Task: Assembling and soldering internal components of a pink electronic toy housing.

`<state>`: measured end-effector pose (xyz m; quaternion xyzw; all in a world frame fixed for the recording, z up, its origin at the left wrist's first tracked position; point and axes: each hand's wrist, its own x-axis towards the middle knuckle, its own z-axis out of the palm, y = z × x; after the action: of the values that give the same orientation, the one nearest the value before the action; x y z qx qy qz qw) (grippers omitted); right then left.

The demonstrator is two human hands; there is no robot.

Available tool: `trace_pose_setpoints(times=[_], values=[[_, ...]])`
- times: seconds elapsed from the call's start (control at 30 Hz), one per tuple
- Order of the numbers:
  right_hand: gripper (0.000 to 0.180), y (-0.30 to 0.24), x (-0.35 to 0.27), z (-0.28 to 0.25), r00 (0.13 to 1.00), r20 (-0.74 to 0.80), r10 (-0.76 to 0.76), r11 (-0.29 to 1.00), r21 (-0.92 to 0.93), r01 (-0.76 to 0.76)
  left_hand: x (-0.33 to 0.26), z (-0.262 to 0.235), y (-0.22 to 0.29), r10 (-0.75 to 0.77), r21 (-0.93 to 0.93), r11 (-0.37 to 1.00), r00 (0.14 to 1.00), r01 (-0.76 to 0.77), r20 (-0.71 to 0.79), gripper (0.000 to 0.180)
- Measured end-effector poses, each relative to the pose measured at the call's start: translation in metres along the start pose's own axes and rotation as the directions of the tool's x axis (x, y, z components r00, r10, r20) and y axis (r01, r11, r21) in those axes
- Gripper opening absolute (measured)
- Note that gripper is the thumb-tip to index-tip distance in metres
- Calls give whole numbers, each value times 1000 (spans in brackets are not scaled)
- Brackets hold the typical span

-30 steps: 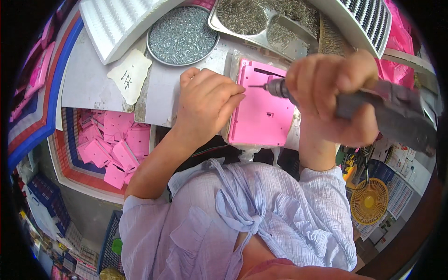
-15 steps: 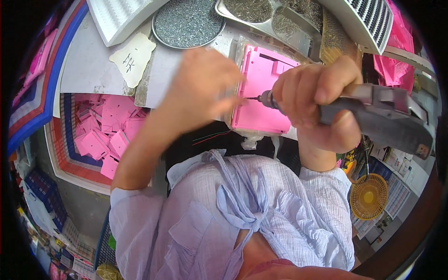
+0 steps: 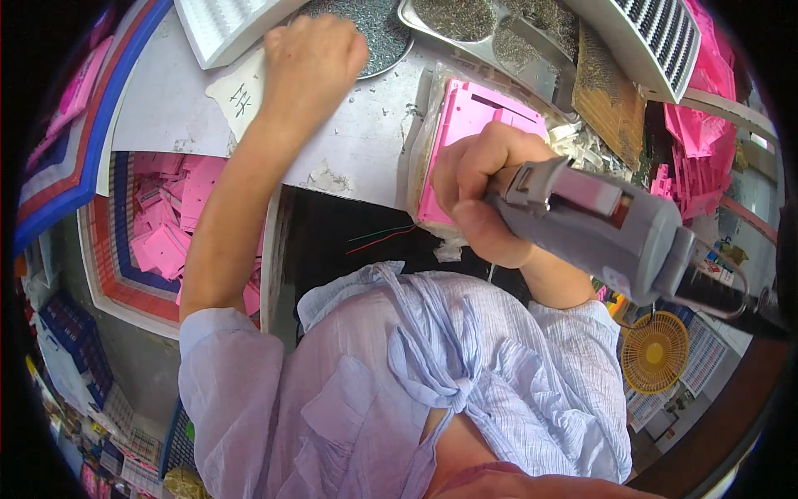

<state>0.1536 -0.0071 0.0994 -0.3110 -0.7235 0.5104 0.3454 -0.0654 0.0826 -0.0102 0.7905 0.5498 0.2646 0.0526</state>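
My right hand (image 3: pixel 486 195) is closed round a grey electric screwdriver (image 3: pixel 590 224); its bit is hidden behind my fingers. Under that hand lies a pink plastic panel (image 3: pixel 482 104) with a slot, in a fixture wrapped with clear film. My left hand (image 3: pixel 316 71) is at the near-left edge of a round metal tray (image 3: pixel 406 55) filled with small silvery screws. Its fingers curl downward, their tips out of sight, so what they hold does not show. Beside my left wrist, a torn piece of white paper (image 3: pixel 241 96) with handwriting lies on the worktop.
A lined bin of pink plastic parts (image 3: pixel 170 224) stands at lower left. Top left is a white ribbed tray (image 3: pixel 224 37). A metal tray (image 3: pixel 405 12) of small hardware lies at the back, a black-ribbed tray (image 3: pixel 652 37) right of it. A yellow basket (image 3: pixel 657 353) sits lower right.
My left hand has gone from beside the pink panel up and left to the screw tray. My right hand and the screwdriver have shifted left and tilted, lifting its bit from the panel's left edge.
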Motion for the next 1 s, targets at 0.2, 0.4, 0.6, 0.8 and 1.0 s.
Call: trace_pose_setpoints(times=[0.2, 0.4, 0.6, 0.8, 1.0], values=[[32, -13, 2, -19, 981, -167, -103, 887, 431, 167, -62, -35, 71, 291, -432, 865, 956, -256, 16, 15], [36, -22, 0, -16, 982, -169, -80, 873, 464, 151, -80, -34, 84, 210, -579, 805, 975, -134, 67, 19], [37, -20, -11, -11, 988, -154, -29, 811, 575, 113, -82, -38, 82, 273, -468, 861, 958, -200, 92, 28], [36, -19, -30, 6, 982, -175, 70, 860, 510, 29, -64, -36, 76, 435, -626, 731, 892, -272, 121, 33], [25, -5, -29, 13, 994, -68, -89, 956, 273, 104, -71, -24, 79, 430, -485, 820, 886, -305, 171, 35]])
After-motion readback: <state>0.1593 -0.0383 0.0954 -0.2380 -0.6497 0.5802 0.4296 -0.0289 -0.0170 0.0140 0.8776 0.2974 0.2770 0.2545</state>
